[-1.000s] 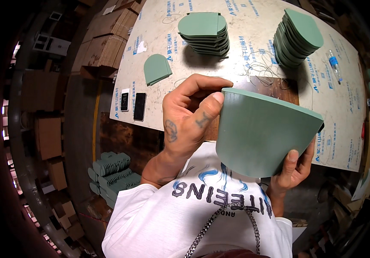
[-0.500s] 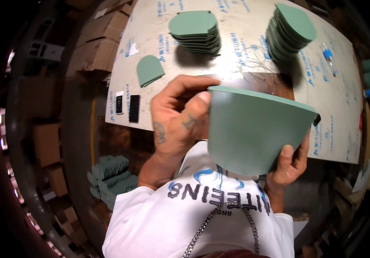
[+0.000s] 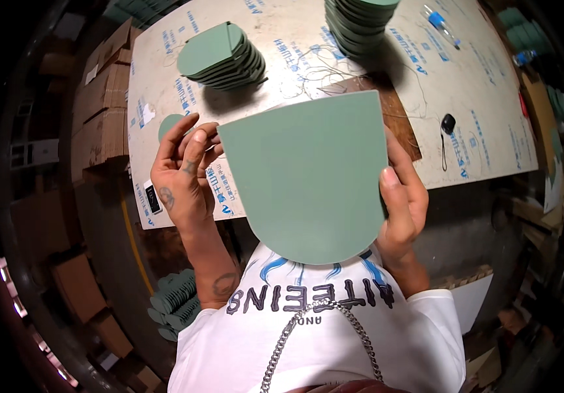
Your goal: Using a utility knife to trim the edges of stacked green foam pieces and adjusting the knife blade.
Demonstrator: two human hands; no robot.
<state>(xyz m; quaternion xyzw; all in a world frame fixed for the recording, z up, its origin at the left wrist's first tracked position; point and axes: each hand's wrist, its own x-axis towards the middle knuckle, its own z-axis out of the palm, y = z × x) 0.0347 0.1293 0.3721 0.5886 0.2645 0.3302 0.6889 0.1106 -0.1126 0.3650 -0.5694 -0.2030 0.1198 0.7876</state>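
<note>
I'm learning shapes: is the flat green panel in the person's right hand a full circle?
No, the flat green panel has a straight far edge and two corners, though its near end is rounded.

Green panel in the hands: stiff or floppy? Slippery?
The green panel is probably stiff: it looks flat, without sag, with the right hand gripping a side edge. Its smooth face could be somewhat slippery. Stood on its curved edge, it would likely rock.

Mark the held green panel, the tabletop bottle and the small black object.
Green panel (image 3: 308, 180), head view: middle of its broad face.
Bottle (image 3: 437, 21), head view: its blue band.
Black object (image 3: 448, 124), head view: its rounded body.
</note>
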